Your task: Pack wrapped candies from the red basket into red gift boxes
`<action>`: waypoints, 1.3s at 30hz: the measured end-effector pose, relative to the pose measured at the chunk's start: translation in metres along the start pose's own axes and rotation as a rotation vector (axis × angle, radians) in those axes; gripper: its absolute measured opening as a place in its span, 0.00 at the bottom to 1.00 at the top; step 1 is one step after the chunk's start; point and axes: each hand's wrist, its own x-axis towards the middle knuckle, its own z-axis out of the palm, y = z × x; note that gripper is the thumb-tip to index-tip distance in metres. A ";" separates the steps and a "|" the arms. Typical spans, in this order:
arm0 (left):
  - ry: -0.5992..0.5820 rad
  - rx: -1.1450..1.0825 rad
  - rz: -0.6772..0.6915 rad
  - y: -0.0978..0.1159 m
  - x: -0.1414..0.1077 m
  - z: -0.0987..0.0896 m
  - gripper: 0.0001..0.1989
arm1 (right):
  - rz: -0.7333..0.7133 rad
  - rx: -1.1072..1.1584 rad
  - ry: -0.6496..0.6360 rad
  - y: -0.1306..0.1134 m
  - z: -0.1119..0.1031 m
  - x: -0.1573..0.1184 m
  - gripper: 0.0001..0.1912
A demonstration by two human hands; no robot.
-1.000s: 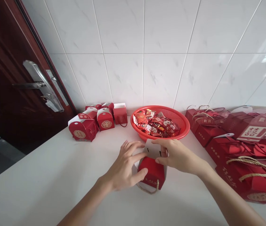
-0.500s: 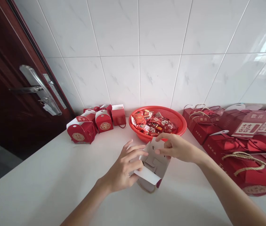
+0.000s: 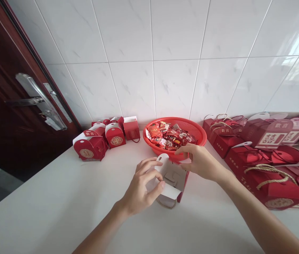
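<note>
A small red gift box (image 3: 174,176) with a pale inside stands open-topped on the white table, its folded bottom tabs showing. One rounded flap with a hole points up at the back, and a white flap folds out toward me. Beneath that front flap hangs a rope handle (image 3: 166,204). My left hand (image 3: 145,185) is at the box's left side, fingers curved and apart, thumb by the front flap. Over the back right corner is my right hand (image 3: 202,160), thumb and forefinger separated; whether the thumb touches the wall I cannot tell.
Just behind the box sits a red plastic basket (image 3: 203,137) of wrapped sweets (image 3: 172,135). Several red boxes (image 3: 91,148) stand at the back left. Many more boxes with handles (image 3: 276,187) crowd the right. A tiled wall (image 3: 128,88) closes the back; a dark door (image 3: 1,77) is left.
The box has tipped more upright, and its rounded back flap now shows clearly. My right hand's thumb and forefinger have shifted toward the box's right wall. The view has moved slightly.
</note>
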 end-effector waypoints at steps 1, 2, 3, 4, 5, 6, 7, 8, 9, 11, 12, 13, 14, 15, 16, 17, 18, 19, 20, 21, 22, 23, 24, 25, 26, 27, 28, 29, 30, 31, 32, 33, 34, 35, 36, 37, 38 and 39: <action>-0.009 0.003 0.000 -0.001 -0.001 0.000 0.05 | -0.019 -0.044 0.018 -0.001 0.000 -0.001 0.12; -0.019 0.007 0.002 -0.001 -0.001 -0.001 0.05 | -0.027 -0.074 0.021 -0.002 -0.001 -0.002 0.09; -0.027 0.011 0.007 -0.002 -0.001 -0.001 0.05 | -0.025 -0.087 0.011 -0.002 -0.002 -0.002 0.07; -0.034 0.016 0.012 -0.003 -0.002 -0.001 0.05 | -0.016 -0.081 -0.013 -0.002 -0.003 -0.002 0.04; -0.038 0.020 0.017 -0.003 -0.002 -0.002 0.06 | -0.003 -0.058 -0.048 -0.002 -0.004 -0.002 0.02; -0.041 0.023 0.021 -0.003 -0.002 -0.002 0.06 | 0.016 -0.029 -0.084 -0.002 -0.004 -0.001 0.02; -0.044 0.023 0.024 -0.003 -0.002 -0.002 0.06 | 0.040 -0.003 -0.110 -0.001 -0.005 0.000 0.04; -0.048 0.021 0.026 -0.003 -0.002 -0.001 0.06 | 0.065 0.013 -0.122 0.000 -0.005 0.000 0.05; -0.055 0.017 0.028 -0.003 -0.003 -0.001 0.06 | 0.090 0.020 -0.125 0.002 -0.006 0.001 0.07; -0.073 0.012 0.029 -0.003 -0.003 -0.001 0.07 | 0.118 0.040 -0.140 0.004 -0.007 0.002 0.09; -0.081 0.011 0.027 -0.002 -0.004 -0.001 0.08 | 0.121 0.058 -0.162 0.005 -0.007 0.002 0.09; -0.088 0.012 0.025 -0.002 -0.004 -0.001 0.08 | 0.121 0.073 -0.190 0.005 -0.009 0.002 0.09; -0.093 0.014 0.022 -0.002 -0.005 -0.001 0.08 | 0.116 0.081 -0.215 0.005 -0.010 0.001 0.09; -0.097 0.017 0.019 -0.002 -0.005 -0.001 0.09 | 0.111 0.077 -0.227 0.004 -0.011 0.001 0.09; -0.100 0.019 0.017 -0.001 -0.005 -0.001 0.09 | 0.106 0.064 -0.225 0.003 -0.012 0.000 0.08; -0.104 0.018 0.017 -0.001 -0.005 -0.002 0.09 | 0.103 0.044 -0.211 0.002 -0.014 -0.001 0.06; -0.108 0.013 0.016 0.000 -0.005 -0.002 0.09 | 0.104 0.027 -0.192 0.001 -0.015 -0.001 0.04; -0.113 0.006 0.015 0.000 -0.005 -0.003 0.10 | 0.108 0.018 -0.174 0.001 -0.016 -0.001 0.03; -0.119 -0.002 0.011 0.000 -0.005 -0.003 0.10 | 0.120 0.022 -0.160 0.002 -0.016 0.000 0.04; -0.125 -0.010 0.005 0.000 -0.005 -0.004 0.10 | 0.136 0.039 -0.153 0.004 -0.017 0.001 0.05; -0.132 -0.018 -0.004 0.000 -0.005 -0.005 0.10 | 0.153 0.072 -0.153 0.006 -0.017 0.003 0.05; -0.136 -0.025 -0.015 0.000 -0.005 -0.006 0.11 | 0.174 0.120 -0.157 0.010 -0.017 0.005 0.05; -0.139 -0.035 -0.027 0.000 -0.005 -0.007 0.11 | 0.203 0.179 -0.165 0.013 -0.017 0.006 0.05; -0.138 -0.051 -0.040 -0.001 -0.005 -0.008 0.12 | 0.236 0.239 -0.182 0.017 -0.017 0.008 0.05; -0.131 -0.074 -0.054 -0.001 -0.004 -0.009 0.13 | 0.271 0.291 -0.211 0.021 -0.017 0.009 0.04; -0.121 -0.106 -0.069 -0.002 -0.004 -0.010 0.14 | 0.304 0.332 -0.246 0.024 -0.016 0.009 0.02; -0.108 -0.145 -0.083 -0.003 -0.004 -0.010 0.15 | 0.332 0.359 -0.292 0.026 -0.015 0.010 0.03; -0.094 -0.188 -0.098 -0.005 -0.003 -0.011 0.16 | 0.351 0.371 -0.345 0.028 -0.015 0.010 0.07; -0.080 -0.230 -0.113 -0.007 -0.003 -0.011 0.16 | 0.362 0.369 -0.401 0.030 -0.014 0.010 0.10; -0.069 -0.273 -0.133 -0.010 -0.002 -0.011 0.17 | 0.366 0.358 -0.450 0.031 -0.013 0.010 0.13; -0.058 -0.317 -0.155 -0.013 -0.001 -0.011 0.17 | 0.367 0.345 -0.485 0.032 -0.013 0.010 0.15; -0.045 -0.363 -0.181 -0.017 0.001 -0.010 0.17 | 0.362 0.333 -0.505 0.033 -0.013 0.011 0.16; -0.030 -0.412 -0.212 -0.021 0.002 -0.008 0.17 | 0.354 0.323 -0.511 0.034 -0.012 0.011 0.16; -0.015 -0.462 -0.245 -0.024 0.004 -0.006 0.17 | 0.340 0.319 -0.506 0.035 -0.012 0.012 0.15; 0.002 -0.508 -0.279 -0.027 0.005 -0.004 0.17 | 0.326 0.319 -0.494 0.035 -0.012 0.014 0.15; 0.020 -0.549 -0.312 -0.029 0.007 -0.002 0.17 | 0.313 0.318 -0.481 0.036 -0.012 0.014 0.16; 0.035 -0.581 -0.343 -0.031 0.009 0.000 0.17 | 0.306 0.310 -0.465 0.035 -0.013 0.015 0.16; 0.046 -0.607 -0.368 -0.031 0.010 0.003 0.17 | 0.305 0.293 -0.440 0.034 -0.014 0.015 0.16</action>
